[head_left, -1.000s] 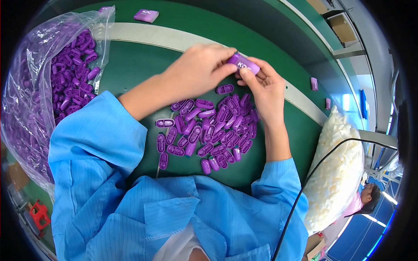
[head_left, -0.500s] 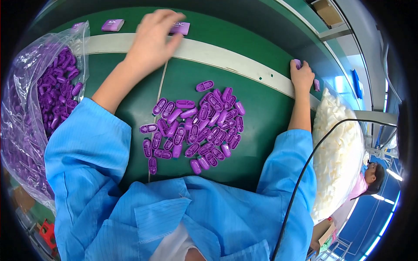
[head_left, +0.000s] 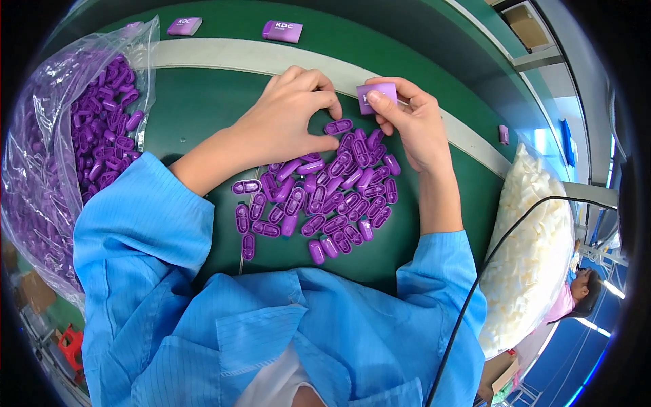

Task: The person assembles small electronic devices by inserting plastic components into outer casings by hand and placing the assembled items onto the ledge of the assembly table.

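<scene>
My right hand [head_left: 419, 129] pinches a flat, light purple plastic case [head_left: 385, 89] with white print on it, holding it over the far side of a pile. My left hand [head_left: 288, 112] is open, thumb and fingers spread around a single oval purple plastic cap [head_left: 338, 127] without closing on it. Below both hands lies a loose pile of these hollow oval caps [head_left: 336, 197], some with the open side up, others with the smooth back up. The left hand hides part of the pile's far left edge.
Along the far belt, beyond a pale strip [head_left: 224, 55], sit two purple cases [head_left: 283, 31] [head_left: 184, 26] and a small one [head_left: 503, 134] at the right. A clear bag of purple caps [head_left: 102, 129] stands left; a bag of cream pieces [head_left: 525, 251] stands right. A black cable [head_left: 468, 298] crosses my right sleeve.
My left hand has left the case on the far belt and come down to the lone cap. My right hand has brought a light purple case from the far right to over the pile.
</scene>
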Demonstrator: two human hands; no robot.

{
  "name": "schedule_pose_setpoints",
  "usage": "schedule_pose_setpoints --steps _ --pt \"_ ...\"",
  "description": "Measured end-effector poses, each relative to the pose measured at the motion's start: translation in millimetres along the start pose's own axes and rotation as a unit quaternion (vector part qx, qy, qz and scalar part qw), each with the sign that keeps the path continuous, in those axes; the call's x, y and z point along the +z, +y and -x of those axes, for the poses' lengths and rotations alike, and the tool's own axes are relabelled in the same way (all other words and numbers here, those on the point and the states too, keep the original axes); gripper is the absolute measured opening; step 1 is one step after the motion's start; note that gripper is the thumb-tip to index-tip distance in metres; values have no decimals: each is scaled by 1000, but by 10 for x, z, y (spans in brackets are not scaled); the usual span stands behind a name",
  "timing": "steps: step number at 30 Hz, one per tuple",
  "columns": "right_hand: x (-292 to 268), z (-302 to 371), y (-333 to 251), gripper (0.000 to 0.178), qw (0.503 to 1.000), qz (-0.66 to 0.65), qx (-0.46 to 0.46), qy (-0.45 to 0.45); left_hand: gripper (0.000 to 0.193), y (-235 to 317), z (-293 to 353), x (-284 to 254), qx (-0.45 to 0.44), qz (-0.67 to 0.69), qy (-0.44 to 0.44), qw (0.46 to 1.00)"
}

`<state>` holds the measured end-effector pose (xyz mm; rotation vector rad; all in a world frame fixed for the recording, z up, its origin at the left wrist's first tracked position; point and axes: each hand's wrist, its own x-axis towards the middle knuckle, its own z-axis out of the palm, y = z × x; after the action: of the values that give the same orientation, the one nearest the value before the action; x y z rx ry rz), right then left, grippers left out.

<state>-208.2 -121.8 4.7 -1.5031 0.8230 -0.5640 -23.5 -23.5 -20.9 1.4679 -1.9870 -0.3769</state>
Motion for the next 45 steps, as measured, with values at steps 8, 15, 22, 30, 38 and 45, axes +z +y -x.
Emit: schedule_pose_setpoints --steps 8,15,22,30,38,45 --pt "109 54 111 25 993 -115 3 -34 23 -70 -108 -23 -101 237 43 965" --pt "193 79 72 24 994 -105 -13 -7 25 -78 -99 0 -192 480 59 854" --pt "180 67 56 24 997 -74 -23 -4 26 -46 -96 -18 -154 423 71 890" --pt "249 132 54 27 997 -36 -66 20 25 19 -45 13 -145 392 107 902" --pt "470 233 38 23 989 11 -117 89 32 170 74 68 -7 25 220 975" --pt "491 183 109 24 976 65 -161 134 31 187 31 48 -5 4 220 975"
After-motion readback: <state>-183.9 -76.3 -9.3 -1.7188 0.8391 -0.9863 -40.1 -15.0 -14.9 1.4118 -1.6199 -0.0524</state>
